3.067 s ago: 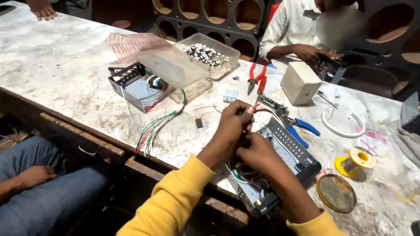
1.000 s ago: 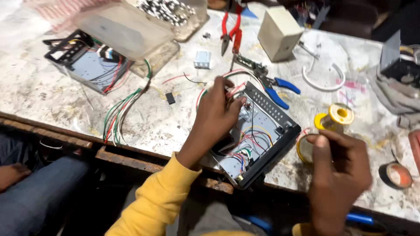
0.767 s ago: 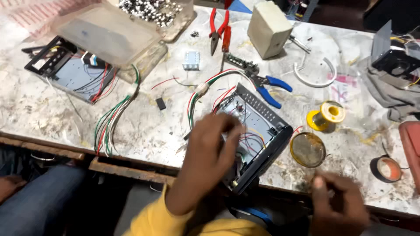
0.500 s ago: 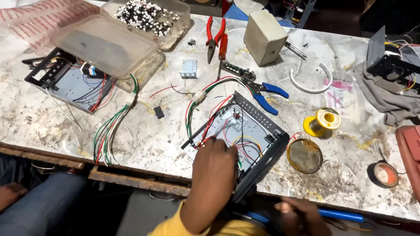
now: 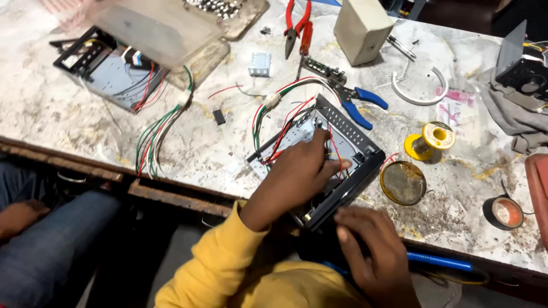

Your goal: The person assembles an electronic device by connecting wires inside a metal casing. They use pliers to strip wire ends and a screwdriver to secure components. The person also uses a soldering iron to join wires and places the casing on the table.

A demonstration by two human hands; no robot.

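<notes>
Fingers of my left hand (image 5: pixel 299 174) press flat inside the open black chassis (image 5: pixel 342 154) at the table (image 5: pixel 85 131) edge; my right hand (image 5: pixel 371 245) grips its near corner, curled.

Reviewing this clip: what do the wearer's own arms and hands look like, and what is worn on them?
Both hands are bare, with no gloves, rings or watch to be seen. The left hand comes out of a bright yellow long sleeve with a ribbed cuff at the wrist. The right hand shows the same yellow fabric only near the frame's lower edge.
</notes>
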